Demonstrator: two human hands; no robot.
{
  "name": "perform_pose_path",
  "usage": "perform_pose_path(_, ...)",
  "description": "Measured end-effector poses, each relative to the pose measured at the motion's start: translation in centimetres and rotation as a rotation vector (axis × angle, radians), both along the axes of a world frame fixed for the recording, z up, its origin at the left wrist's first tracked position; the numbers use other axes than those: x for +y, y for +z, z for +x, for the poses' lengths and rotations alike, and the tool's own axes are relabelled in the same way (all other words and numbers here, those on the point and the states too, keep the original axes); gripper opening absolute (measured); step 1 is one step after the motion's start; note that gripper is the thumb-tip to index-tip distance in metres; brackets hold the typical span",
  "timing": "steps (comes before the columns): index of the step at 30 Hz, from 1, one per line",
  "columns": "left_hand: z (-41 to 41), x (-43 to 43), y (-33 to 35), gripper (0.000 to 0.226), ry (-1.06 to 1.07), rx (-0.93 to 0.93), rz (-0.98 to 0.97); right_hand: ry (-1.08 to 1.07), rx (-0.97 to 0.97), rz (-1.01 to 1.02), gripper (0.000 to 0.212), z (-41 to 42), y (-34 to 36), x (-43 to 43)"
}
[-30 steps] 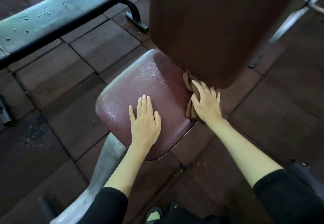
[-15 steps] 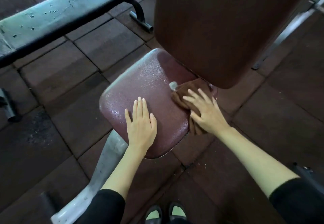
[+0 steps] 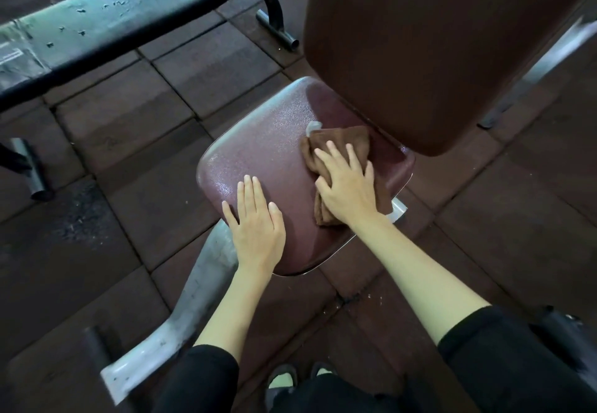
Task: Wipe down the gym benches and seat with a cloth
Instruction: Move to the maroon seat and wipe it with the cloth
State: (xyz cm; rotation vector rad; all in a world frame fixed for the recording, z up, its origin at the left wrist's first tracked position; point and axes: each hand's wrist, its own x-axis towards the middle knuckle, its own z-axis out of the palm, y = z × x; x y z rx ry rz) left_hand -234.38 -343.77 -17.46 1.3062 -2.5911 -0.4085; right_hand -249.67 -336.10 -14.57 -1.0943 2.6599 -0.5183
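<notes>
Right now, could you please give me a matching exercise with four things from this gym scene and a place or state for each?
1 left hand
2 cloth
3 black bench
4 backrest

A under the right hand
B flat on the seat, holding nothing
C rising behind the seat
D far left, surface flaking

Pairs: 1-B, 2-A, 3-D, 4-C

On my feed I count two hands: the left hand [image 3: 255,228] near the middle, the right hand [image 3: 349,186] a little farther and to the right. There is one cloth [image 3: 342,141], one seat [image 3: 265,154], one backrest [image 3: 436,41] at far right and one bench [image 3: 113,21] at far left. At the near edge I see two shoes, a left shoe [image 3: 282,377] and a right shoe [image 3: 323,370], and two sleeves, a left sleeve [image 3: 200,377] and a right sleeve [image 3: 484,348].
</notes>
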Motion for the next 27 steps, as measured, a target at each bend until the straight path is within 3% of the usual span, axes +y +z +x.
perform_pose_path(5, 1.4, 0.6, 0.0, 0.064, 0.035, 0.118, 0.057, 0.226, 0.023, -0.044, 0.056, 4.9, -0.4, 0.5)
perform_pose_path(10, 1.9, 0.9, 0.0, 0.063, 0.017, 0.088, 0.057, 0.376, 0.040, -0.022, 0.055, 4.2, -0.7, 4.3)
perform_pose_path(20, 2.7, 0.7, 0.7, 0.069, -0.023, -0.008, 0.095, -0.030, -0.107, -0.176, 0.054, 5.7, 0.3, 4.0)
perform_pose_path(27, 5.4, 1.2, 1.4, 0.070, 0.061, 0.007, 0.145, 0.083, -0.146, -0.165, 0.052, 10.0, 0.8, 3.7)
